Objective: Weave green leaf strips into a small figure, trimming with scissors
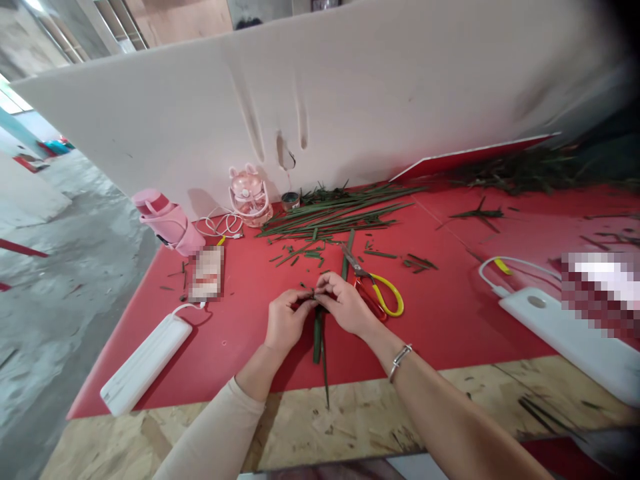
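Near the middle of the red-covered table, my left hand (287, 320) and my right hand (345, 301) meet, thumbs and fingers pinched together on green leaf strips (317, 337). The strips hang down below my fingers toward the table's front edge; their upper part is mostly hidden by my fingertips. Just right of my right hand lie scissors (373, 280) with yellow and red handles, blades pointing away from me. A long green strip (348, 253) lies beside the blades. Beyond my hands several cut pieces (313, 253) are scattered.
A pile of long green strips (340, 212) lies at the back, near a small round tin (290, 201). Left are a pink bottle (170, 223), a pink bear-eared bottle (250, 197) and a white power bank (147, 363). Another power bank (565, 333) lies right. A white board (380, 87) stands behind.
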Demonstrator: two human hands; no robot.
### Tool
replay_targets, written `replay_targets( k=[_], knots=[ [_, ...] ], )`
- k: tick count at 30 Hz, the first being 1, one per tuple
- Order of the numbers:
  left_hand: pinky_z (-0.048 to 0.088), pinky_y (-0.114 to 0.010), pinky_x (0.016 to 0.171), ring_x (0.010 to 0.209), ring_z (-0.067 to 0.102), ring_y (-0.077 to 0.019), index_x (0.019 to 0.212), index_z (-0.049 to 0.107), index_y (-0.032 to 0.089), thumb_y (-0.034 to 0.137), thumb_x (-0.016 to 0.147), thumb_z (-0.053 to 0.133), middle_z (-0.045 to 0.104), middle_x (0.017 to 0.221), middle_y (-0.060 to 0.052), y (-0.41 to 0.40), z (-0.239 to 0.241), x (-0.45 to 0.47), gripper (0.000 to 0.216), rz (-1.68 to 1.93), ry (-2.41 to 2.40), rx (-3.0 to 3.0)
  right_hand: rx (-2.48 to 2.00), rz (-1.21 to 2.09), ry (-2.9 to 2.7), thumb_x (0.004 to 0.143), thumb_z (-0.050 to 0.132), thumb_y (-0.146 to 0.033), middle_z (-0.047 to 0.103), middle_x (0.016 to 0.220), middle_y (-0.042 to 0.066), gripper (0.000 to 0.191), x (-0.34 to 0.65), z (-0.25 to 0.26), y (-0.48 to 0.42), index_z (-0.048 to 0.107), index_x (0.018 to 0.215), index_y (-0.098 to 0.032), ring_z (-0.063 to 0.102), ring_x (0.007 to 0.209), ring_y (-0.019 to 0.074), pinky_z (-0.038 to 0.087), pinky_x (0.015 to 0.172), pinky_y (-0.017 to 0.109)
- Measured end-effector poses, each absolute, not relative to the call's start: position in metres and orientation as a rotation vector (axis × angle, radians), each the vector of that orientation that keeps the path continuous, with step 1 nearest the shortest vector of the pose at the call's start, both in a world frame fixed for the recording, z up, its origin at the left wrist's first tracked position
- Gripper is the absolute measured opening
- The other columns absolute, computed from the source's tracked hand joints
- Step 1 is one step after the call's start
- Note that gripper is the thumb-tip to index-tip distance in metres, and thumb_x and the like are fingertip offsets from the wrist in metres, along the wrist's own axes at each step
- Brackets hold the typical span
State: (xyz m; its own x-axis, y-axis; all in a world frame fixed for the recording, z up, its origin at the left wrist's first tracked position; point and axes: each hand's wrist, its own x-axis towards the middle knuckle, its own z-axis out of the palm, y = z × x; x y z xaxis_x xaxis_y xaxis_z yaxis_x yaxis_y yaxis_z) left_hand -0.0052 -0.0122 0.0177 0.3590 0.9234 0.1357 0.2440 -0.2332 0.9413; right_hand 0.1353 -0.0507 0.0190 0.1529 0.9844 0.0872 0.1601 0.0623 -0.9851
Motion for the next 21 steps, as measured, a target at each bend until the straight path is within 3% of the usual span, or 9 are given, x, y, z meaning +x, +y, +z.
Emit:
replay_targets(
  k=[3, 8, 16, 21],
  knots=[
    [0.044, -0.026, 0.068, 0.069, 0.058, -0.0144, 0.069, 0.068, 0.018, 0.030, 0.069, 0.064, 0.066, 0.071, -0.003, -0.0119, 0.0186, -0.0058, 0.012, 0.944, 1.050, 1.718, -1.405, 0.899, -1.227, 0.074, 0.057, -0.026, 0.058, 0.071, -0.002, 0.019, 0.1368, 0.0203, -0.0508, 0.044, 0.086, -0.020, 0.053, 0.066, 0.0117, 0.041, 0.065, 0.025],
    [0.045, -0.025, 0.060, 0.059, 0.055, -0.0120, 0.074, 0.067, 0.017, 0.031, 0.066, 0.066, 0.064, 0.066, -0.001, -0.0130, 0.0201, -0.0055, 0.016, 0.888, 1.028, 1.532, -1.389, 0.920, -1.234, 0.073, 0.057, -0.025, 0.056, 0.067, -0.003, 0.019, 0.1367, 0.0192, -0.0497, 0.040, 0.080, -0.020, 0.052, 0.063, 0.0111, 0.041, 0.063, 0.025],
    [0.045, -0.026, 0.064, 0.065, 0.059, -0.0141, 0.069, 0.068, 0.018, 0.030, 0.066, 0.067, 0.066, 0.067, -0.002, -0.0099, 0.0218, -0.0096, 0.012, 0.921, 1.041, 1.646, -1.297, 0.975, -1.290, 0.075, 0.047, -0.018, 0.050, 0.067, -0.005, 0.013, 0.1303, 0.0181, -0.0513, 0.043, 0.086, -0.020, 0.048, 0.063, 0.0108, 0.039, 0.062, 0.024],
    [0.045, -0.026, 0.064, 0.066, 0.060, -0.0144, 0.082, 0.070, 0.020, 0.029, 0.065, 0.068, 0.068, 0.072, -0.003, -0.0073, 0.0239, -0.0130, 0.019, 0.846, 0.972, 1.627, -1.286, 1.013, -1.346, 0.075, 0.049, -0.017, 0.047, 0.066, -0.005, 0.012, 0.1328, 0.0187, -0.0523, 0.042, 0.084, -0.021, 0.046, 0.062, 0.0107, 0.038, 0.060, 0.023]
  ],
)
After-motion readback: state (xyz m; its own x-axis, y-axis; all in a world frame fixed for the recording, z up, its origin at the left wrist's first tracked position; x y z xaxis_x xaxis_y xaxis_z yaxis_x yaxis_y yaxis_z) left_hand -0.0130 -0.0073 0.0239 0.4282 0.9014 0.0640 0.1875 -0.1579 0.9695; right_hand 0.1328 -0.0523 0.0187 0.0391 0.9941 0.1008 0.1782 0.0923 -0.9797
